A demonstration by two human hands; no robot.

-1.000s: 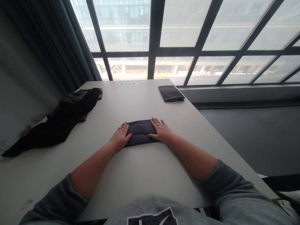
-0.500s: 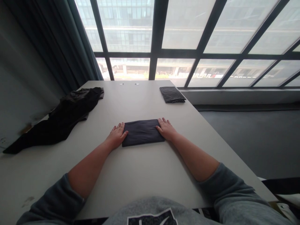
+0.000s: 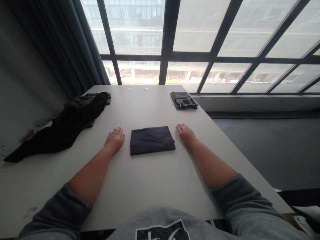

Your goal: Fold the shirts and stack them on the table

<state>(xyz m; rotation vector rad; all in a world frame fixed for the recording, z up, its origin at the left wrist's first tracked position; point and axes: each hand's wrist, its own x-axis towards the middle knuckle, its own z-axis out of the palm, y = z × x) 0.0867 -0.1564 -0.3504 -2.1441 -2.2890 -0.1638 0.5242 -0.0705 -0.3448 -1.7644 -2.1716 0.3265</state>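
Observation:
A dark grey-blue garment [image 3: 152,140], folded into a flat rectangle, lies on the white table [image 3: 150,180] in front of me. To its left, my left hand [image 3: 115,138] rests palm down on the tabletop, fingers stretched out, holding nothing. My right hand [image 3: 186,132] lies on the table just right of the folded cloth, apart from it, its fingers extended and its thumb hidden. What kind of garment the bundle is cannot be made out.
Black clothing [image 3: 67,128] lies spread along the table's left side. A folded black-and-white striped cloth [image 3: 184,101] sits near the far right edge. Two round cable covers [image 3: 146,89] are at the far edge, with windows beyond and a dark curtain [image 3: 57,43] at left.
Both hands have let go of the folded garment's sides and moved outward, the left to the left and the right to the right. The garment stays in place.

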